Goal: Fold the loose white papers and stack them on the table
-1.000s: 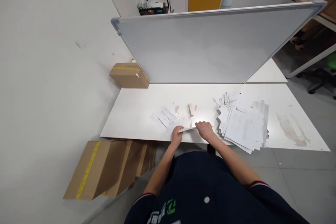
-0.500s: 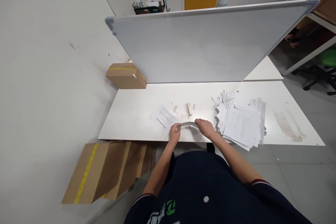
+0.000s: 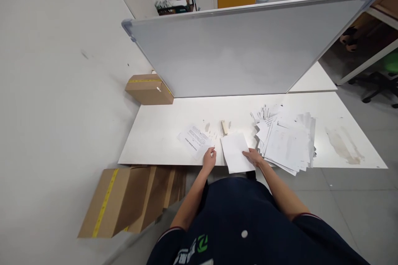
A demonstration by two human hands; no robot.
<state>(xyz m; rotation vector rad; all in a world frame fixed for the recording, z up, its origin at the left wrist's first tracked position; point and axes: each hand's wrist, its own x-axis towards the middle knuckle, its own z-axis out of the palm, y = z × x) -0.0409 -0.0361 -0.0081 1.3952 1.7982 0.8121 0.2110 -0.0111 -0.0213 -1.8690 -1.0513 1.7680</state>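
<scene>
A white paper sheet or thin stack [image 3: 235, 154] lies flat-facing up at the table's front edge and overhangs it. My right hand [image 3: 254, 157] grips its right side, thumb on top and the other fingers hidden beneath. To its left, apart from the paper, my left hand [image 3: 209, 159] is loosely curled, with nothing visible in it. Near that hand a printed sheet [image 3: 194, 139] lies tilted on the table. A small cream stapler [image 3: 224, 127] sits just behind the white paper.
An untidy pile of papers [image 3: 287, 145] covers the table [image 3: 149, 132] at my right. A whiteboard [image 3: 242, 54] stands along the back edge. One cardboard box [image 3: 151, 92] is at the back left; more boxes [image 3: 101, 203] stand below on the left.
The paper, earlier held edge-on and bowed between both hands, now lies face up. My left hand has let go of it; my right hand has moved slightly right, still gripping it.
</scene>
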